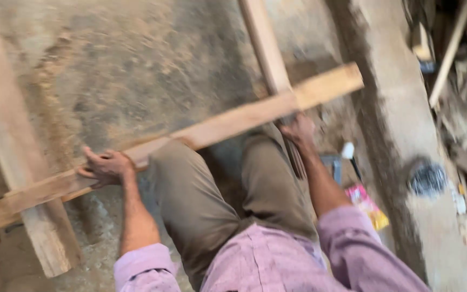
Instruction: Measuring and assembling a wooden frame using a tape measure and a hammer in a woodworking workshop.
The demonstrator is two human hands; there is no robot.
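Note:
A long pale wooden plank (233, 121) runs slantwise from lower left to upper right, above my knees in olive trousers. My left hand (106, 166) grips the plank near its left part, fingers curled over the top edge. My right hand (298, 131) holds the plank from below near its right part. The plank lies across a thick timber beam (14, 157) at the left and crosses another narrow board (266, 46) that runs toward the top of the view. The picture is blurred by motion.
The ground is dusty concrete with sawdust. At the right a raised concrete ledge (401, 124) carries a dark round object (427, 178). A pink and yellow packet (367, 204) lies by my right arm. Scrap wood and sticks (449, 48) pile up at the far right.

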